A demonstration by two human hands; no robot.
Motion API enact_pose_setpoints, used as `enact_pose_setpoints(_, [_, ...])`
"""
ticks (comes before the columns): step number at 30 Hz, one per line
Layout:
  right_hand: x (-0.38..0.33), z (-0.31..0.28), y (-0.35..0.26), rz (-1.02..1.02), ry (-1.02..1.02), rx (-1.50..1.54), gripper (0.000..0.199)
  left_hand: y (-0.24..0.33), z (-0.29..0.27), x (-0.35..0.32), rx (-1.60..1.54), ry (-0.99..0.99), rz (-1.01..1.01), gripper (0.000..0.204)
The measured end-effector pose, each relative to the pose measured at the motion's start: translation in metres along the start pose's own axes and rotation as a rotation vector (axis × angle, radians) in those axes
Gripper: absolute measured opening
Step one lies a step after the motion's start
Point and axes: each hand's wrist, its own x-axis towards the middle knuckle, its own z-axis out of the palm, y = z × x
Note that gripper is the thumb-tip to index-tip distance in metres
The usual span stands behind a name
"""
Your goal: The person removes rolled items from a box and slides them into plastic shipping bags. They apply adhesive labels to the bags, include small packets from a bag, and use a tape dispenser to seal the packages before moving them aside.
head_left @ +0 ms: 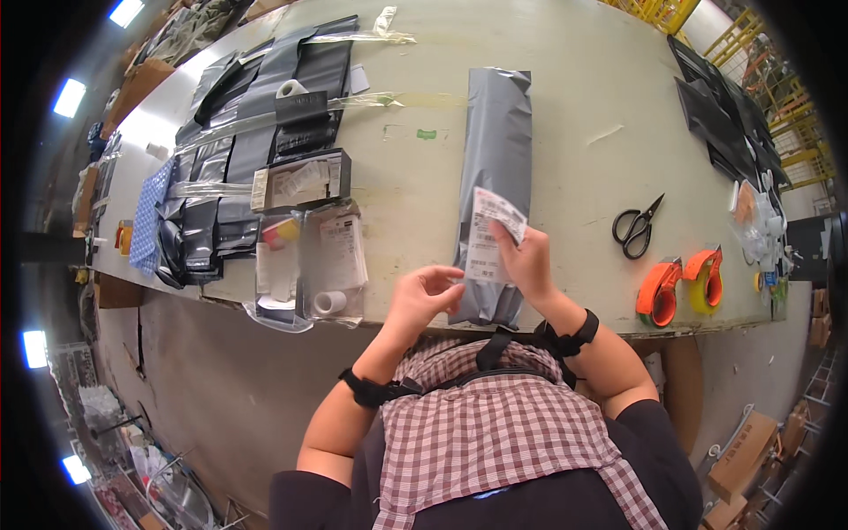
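Observation:
A long grey plastic mailing bag [497,124] lies lengthwise on the table in front of me, its near end by the table edge. Over its lower half is a white printed shipping label [485,231], its upper right part lifted off the bag. My right hand [525,263] pinches the label's right side between thumb and fingers. My left hand [426,299] hovers at the bag's lower left edge, fingers curved and apart, with nothing seen in it. Whether its fingertips touch the bag I cannot tell.
Black-handled scissors [632,231] and two orange tape dispensers [660,293] lie to the right. Left stand a black box of labels [340,177] and clear bins [353,300] with papers and a roll. Stacked dark bags [252,141] lie far left, more black bags [717,115] far right.

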Motion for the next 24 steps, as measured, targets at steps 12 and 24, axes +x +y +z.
enact_pose_setpoints(12, [0.003,0.002,-0.005,-0.162,0.039,-0.065,0.019,0.002,0.005,0.001,-0.19,0.016,-0.058,0.018])
enact_pose_setpoints(24, [0.002,0.012,0.006,-0.121,0.116,-0.155,0.015,0.01,0.014,0.0,-0.21,-0.048,-0.022,0.016])
